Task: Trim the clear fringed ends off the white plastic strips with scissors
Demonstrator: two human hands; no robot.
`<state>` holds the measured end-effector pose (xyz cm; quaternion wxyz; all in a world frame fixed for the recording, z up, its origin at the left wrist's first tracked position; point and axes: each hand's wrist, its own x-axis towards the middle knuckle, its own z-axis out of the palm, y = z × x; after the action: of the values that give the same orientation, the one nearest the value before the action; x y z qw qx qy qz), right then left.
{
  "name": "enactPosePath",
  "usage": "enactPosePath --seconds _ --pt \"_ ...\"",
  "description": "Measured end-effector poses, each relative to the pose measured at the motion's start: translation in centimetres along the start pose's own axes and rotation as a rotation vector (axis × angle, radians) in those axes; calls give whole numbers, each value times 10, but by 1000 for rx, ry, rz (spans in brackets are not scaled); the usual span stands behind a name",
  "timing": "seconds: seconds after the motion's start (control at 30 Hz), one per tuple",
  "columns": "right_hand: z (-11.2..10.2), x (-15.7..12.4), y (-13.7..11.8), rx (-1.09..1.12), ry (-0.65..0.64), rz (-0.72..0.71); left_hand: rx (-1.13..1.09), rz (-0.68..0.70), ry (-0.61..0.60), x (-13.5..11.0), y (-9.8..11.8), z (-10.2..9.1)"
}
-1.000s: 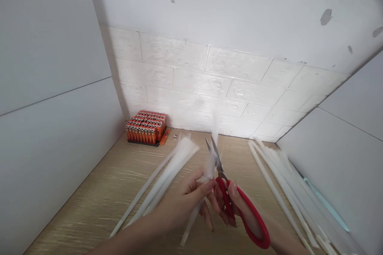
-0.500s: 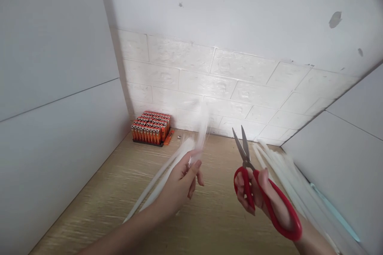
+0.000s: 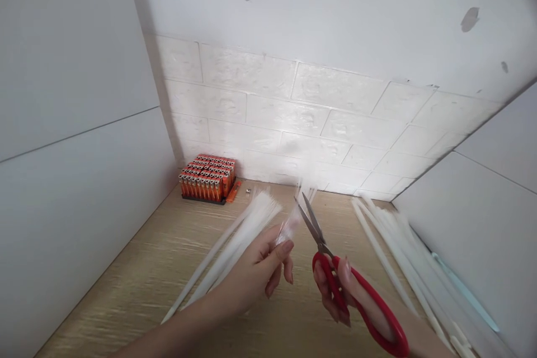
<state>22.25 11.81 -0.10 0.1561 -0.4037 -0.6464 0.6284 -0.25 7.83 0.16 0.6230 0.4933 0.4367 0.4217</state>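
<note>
The left hand (image 3: 250,275) is clamped on white plastic strips (image 3: 287,226); the right hand (image 3: 333,291) grips open red scissors (image 3: 319,240) beside them; more strips (image 3: 385,257) lie at lower right.

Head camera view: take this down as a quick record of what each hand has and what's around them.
Left hand: pinches a tuft of thin white plastic strips
Right hand: holds red-handled scissors, blades open beside the tuft
Under left hand: long white strips on the wood-grain table
Right side: more long white strips along the wall
Back corner: orange lighters upright in a dark tray, one loose lighter beside it
</note>
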Motion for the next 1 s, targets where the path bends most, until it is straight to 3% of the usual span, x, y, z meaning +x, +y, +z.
enactPosePath --seconds 0.2,0.63,1.0 --pt "4 3 2 39 2 2 -12 -51 -110 -2 -5 2" --pt "24 13 -4 183 5 -87 -87 -65 -153 -4 -8 9" --pt "26 9 -5 233 -17 -105 -78 -62 -144 -6 -7 11"
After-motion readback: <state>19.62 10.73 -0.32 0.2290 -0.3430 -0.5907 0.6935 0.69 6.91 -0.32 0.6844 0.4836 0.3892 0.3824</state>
